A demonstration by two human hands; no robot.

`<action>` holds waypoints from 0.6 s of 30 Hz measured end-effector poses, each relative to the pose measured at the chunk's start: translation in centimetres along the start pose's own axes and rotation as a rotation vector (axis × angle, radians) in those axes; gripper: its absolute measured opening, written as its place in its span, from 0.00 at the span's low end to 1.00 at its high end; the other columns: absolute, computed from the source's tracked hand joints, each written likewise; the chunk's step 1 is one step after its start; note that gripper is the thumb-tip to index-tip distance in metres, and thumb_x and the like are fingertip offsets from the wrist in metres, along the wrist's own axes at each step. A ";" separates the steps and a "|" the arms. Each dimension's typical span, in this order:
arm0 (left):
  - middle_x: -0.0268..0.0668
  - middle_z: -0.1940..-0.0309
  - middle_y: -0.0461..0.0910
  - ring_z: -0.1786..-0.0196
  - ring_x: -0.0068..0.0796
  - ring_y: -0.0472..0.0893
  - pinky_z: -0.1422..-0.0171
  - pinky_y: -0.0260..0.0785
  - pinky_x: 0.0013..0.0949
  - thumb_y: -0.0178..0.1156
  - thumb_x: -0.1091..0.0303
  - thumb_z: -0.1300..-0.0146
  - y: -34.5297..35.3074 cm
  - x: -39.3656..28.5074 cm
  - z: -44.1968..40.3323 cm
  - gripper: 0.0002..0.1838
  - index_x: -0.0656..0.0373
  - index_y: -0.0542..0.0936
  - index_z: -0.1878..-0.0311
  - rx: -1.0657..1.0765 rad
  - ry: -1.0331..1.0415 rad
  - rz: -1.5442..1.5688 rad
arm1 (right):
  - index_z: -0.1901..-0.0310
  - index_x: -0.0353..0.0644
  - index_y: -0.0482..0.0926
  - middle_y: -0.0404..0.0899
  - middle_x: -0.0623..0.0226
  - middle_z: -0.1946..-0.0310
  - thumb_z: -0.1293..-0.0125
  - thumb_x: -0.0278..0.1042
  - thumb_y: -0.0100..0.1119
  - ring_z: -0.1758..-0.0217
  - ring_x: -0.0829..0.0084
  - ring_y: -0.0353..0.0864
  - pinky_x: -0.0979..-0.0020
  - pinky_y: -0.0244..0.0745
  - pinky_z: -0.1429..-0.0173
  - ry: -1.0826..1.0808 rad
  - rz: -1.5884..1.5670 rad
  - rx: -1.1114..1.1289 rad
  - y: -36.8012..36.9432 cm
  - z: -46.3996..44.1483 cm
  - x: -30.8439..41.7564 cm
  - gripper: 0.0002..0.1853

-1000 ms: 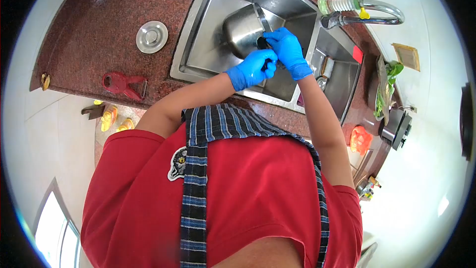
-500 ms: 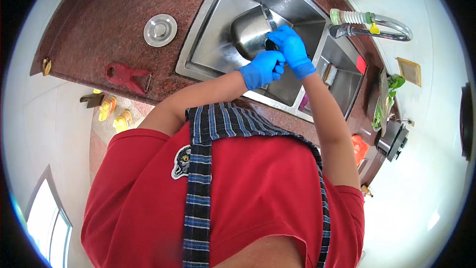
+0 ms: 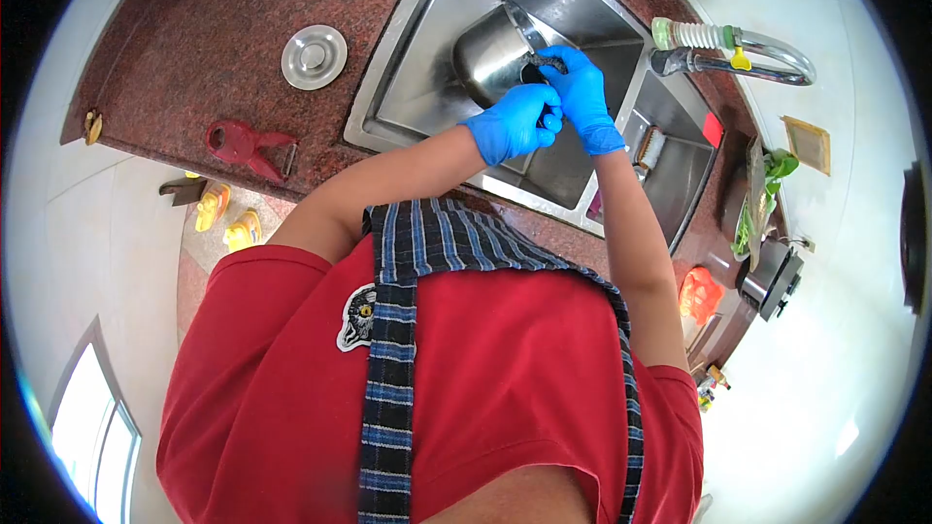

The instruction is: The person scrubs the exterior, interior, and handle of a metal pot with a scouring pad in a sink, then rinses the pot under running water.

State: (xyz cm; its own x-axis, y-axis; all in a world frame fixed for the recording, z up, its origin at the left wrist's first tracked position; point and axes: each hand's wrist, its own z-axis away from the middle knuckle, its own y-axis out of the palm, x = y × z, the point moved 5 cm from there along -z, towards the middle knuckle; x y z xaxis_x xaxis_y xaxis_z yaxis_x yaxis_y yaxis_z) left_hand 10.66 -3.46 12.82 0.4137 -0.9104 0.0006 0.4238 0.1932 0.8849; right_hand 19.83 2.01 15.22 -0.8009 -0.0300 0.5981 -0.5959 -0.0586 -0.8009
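A stainless steel pot lies tilted on its side in the large basin of the sink. Both my hands wear blue gloves. My left hand is closed at the near side of the pot, apparently round its dark handle, which is mostly hidden by the fingers. Just right of it, my right hand pinches a dark, rough-textured scouring pad against the handle area near the pot's rim.
A faucet with a ribbed hose end reaches over the sink's right side. In the smaller basin lies a white brush. On the counter left are a round metal lid and a red clamp-like tool. Leafy greens stand far right.
My right hand has shifted slightly and the dark scouring pad now shows at its fingertips. My left hand stays closed by the pot. The pot has barely moved.
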 end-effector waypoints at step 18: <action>0.30 0.84 0.65 0.86 0.19 0.62 0.85 0.47 0.24 0.52 0.72 0.46 -0.7 1.6 -0.9 0.07 0.52 0.68 0.78 -0.154 -0.009 -0.217 | 0.62 0.49 0.82 0.77 0.58 0.65 0.47 0.30 0.60 0.61 0.56 0.78 0.61 0.75 0.59 -0.345 0.158 -0.001 0.1 0.9 0.6 0.09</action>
State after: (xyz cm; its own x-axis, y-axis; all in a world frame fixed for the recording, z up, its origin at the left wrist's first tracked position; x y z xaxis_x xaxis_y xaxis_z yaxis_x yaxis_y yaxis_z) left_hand 11.75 -4.74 11.79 0.2927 -0.9397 -0.1767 0.6194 0.0455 0.7838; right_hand 19.34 1.13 15.59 -0.8159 -0.3728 0.4421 -0.4673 -0.0252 -0.8837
